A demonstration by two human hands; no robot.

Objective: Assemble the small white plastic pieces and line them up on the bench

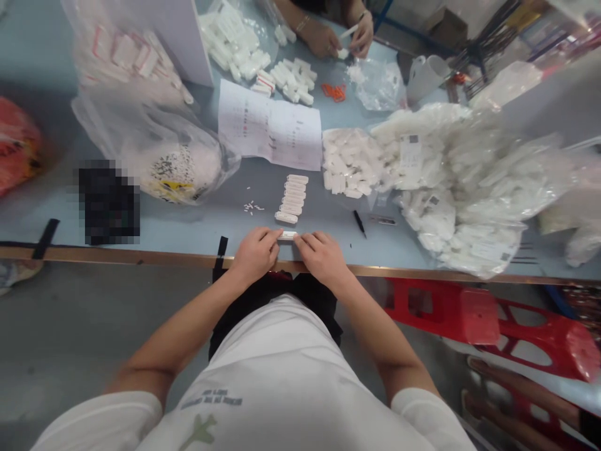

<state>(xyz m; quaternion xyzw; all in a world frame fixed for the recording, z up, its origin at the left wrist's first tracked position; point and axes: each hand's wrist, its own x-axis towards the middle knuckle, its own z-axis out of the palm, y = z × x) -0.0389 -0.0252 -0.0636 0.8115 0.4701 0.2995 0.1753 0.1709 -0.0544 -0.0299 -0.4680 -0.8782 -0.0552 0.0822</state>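
Note:
Near the table's front edge, a small white plastic casing (pixel 288 235) lies between my two hands. The fingers of my left hand (pixel 256 254) are closed on its left end. My right hand (pixel 323 255) grips the right end with thumb and fingers. Just beyond it, several matching white casings (pixel 292 199) lie in a neat column. To their left is a scatter of tiny white pieces (pixel 251 208). A black pen-like tool (pixel 359 223) rests to the right of my right hand.
A printed sheet (pixel 270 125) lies farther back. Bags of white parts (pixel 469 163) crowd the right, and a clear bag (pixel 173 156) stands left. Across the table, another person's hands (pixel 342 41) handle a white piece. Red stools (pixel 441 313) stand below the table edge (pixel 422 271).

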